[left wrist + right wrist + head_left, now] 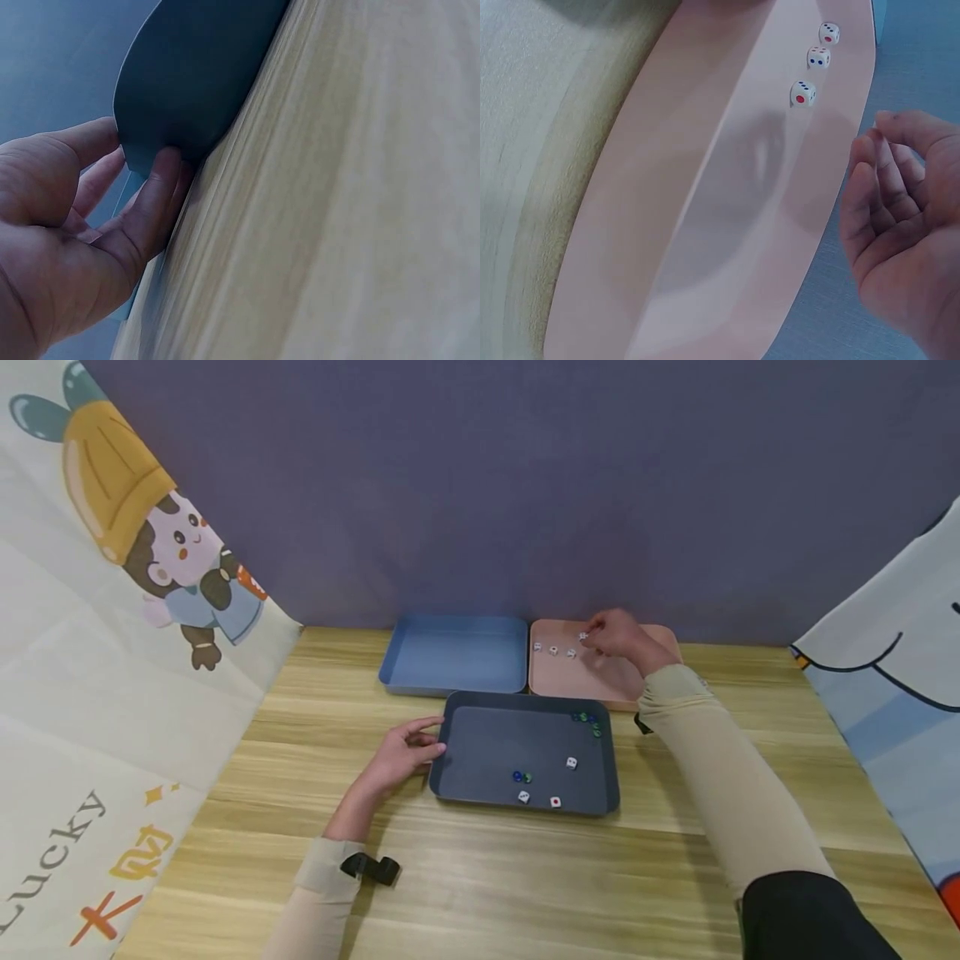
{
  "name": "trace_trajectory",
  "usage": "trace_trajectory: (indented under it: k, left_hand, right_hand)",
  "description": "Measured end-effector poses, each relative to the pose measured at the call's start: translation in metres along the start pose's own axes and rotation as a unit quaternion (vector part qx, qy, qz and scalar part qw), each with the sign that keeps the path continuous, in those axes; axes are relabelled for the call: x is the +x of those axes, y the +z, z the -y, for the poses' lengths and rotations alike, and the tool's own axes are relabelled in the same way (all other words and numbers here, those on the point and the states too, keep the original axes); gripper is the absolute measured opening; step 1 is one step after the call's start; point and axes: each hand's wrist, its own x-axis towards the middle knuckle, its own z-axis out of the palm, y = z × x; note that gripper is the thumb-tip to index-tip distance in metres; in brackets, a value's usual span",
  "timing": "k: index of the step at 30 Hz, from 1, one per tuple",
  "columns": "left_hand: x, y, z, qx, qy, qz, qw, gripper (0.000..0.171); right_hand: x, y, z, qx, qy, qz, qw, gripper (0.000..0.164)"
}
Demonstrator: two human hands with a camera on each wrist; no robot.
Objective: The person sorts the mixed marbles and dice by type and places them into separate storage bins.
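Observation:
My left hand holds the left edge of a dark grey tray, thumb at the rim and fingers low against the outer wall. Over the pink tray, my right hand pinches a white die between thumb and fingertips; in the right wrist view only a sliver of it shows. Three white dice lie in a row in the pink tray. Three more dice are in the dark tray, with small blue and green glass balls beside them and in its far right corner.
A blue tray stands behind the dark tray, left of the pink one. All three rest close together on a wood-grain table. A purple-grey cloth rises behind, and printed sheets flank the table.

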Motion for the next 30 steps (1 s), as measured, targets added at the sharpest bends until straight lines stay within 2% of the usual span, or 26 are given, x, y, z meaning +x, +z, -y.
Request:
trace_trajectory:
  k: [7,14,25,30]
  left_hand:
    - [0.001,0.000,-0.002,0.001,0.001,0.001,1.0000,0.051]
    - [0.001,0.000,-0.005,0.000,-0.003,0.000,1.0000,0.051]
    - [0.003,-0.003,-0.005,-0.008,-0.005,0.002,1.0000,0.051]
    - [0.003,-0.003,-0.004,-0.009,-0.002,0.005,0.9999,0.052]
  right_hand:
    - [0.001,-0.003,-0.004,0.006,0.003,0.006,1.000,0.032]
    - [-0.005,-0.009,-0.008,0.054,-0.001,0.045,0.998,0.038]
    - [-0.004,-0.010,-0.008,0.048,0.001,0.044,0.998,0.037]
    - [-0.007,-0.010,-0.002,0.036,-0.014,0.048,0.998,0.038]
